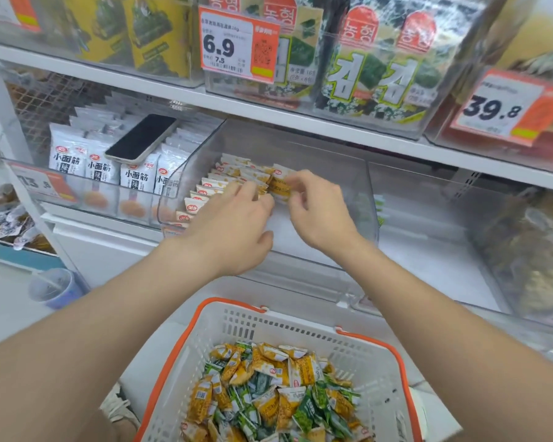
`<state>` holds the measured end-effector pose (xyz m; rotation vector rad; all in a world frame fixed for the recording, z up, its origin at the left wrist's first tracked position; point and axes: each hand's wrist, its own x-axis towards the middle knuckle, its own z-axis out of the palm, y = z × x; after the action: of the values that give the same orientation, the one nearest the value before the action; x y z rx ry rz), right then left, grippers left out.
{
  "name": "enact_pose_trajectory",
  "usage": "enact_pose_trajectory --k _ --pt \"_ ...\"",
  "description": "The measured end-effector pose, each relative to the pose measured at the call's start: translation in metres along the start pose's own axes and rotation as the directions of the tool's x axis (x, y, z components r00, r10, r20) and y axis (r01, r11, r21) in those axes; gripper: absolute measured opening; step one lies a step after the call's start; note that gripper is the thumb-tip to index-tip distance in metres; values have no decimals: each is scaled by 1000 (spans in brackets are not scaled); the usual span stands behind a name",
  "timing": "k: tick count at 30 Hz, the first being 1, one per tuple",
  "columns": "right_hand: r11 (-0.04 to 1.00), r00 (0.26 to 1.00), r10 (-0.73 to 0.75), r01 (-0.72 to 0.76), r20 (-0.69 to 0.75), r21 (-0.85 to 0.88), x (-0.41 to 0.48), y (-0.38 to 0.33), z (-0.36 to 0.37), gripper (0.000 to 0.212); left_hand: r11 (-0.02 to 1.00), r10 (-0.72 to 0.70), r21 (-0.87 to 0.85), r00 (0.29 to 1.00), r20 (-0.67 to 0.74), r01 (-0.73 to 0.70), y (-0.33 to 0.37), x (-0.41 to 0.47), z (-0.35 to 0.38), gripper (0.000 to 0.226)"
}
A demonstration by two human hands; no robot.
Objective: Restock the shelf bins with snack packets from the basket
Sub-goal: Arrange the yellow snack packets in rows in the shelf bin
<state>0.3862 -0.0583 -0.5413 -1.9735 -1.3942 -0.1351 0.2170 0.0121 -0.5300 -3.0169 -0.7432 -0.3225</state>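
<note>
Basket point(348, 355) sits nearest, below both forearms, its white mesh heaped with yellow and green snack packets point(268, 400). Above it, both hands reach into the clear shelf bin point(300, 148). The left hand point(237, 224) lies with fingers stretched forward on the standing row of yellow packets point(211, 186), gripping nothing that I can make out; it seems to brace the row. The right hand point(316, 205) pinches one yellow packet point(280, 188) between thumb and fingertips, held on end at the row's right flank, touching or nearly touching its neighbours. The row runs from the bin's front left toward the back, and bare bin floor lies to the right, under the right wrist. So the packet's slot is leftward from the right hand, against the row, and the right hand already has it. Farther left, a phone point(141, 138) rests on white packets point(103, 167) in the neighbouring bin.
</note>
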Motion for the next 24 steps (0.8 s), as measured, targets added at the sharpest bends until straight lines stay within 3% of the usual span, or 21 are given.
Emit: enact_pose_trajectory --k 2,4,6,8,11,13,18,21,23,24 --pt "988 988 -139 144 -73 64 -35 -14 -19 25 997 -24 -82 996 -89 17 14 -10 -6 21" --pt "974 979 -201 202 -21 105 -72 -19 -35 21 979 -36 -201 996 -87 18 24 -21 -10 15" --pt "979 971 -193 180 141 99 -105 -14 -43 20 967 27 -257 997 67 -9 33 -33 -4 14" --pt "985 919 -142 169 367 -41 -131 3 -39 23 977 122 -202 952 282 -66 45 -45 8 15" --pt "962 713 41 160 700 -220 -163 42 -17 29 976 218 -104 833 508 -192 61 -59 34 25" --pt "925 564 135 223 815 -308 -183 67 4 29 968 239 -86 770 592 -235 70 -66 50 30" --pt "845 301 307 350 903 -404 -248 117 60 16 933 306 -81 654 692 -350 87 -75 80 29" --pt "832 114 365 405 924 -379 -286 135 79 32 914 320 -66 612 723 -400 90 -74 95 28" --pt "853 73 376 361 924 -376 -301 138 86 47 905 321 -57 587 743 -422 92 -71 104 26" --pt "862 90 375 333 923 -383 -307 140 90 52 902 320 -55 577 751 -428 93 -70 107 25"
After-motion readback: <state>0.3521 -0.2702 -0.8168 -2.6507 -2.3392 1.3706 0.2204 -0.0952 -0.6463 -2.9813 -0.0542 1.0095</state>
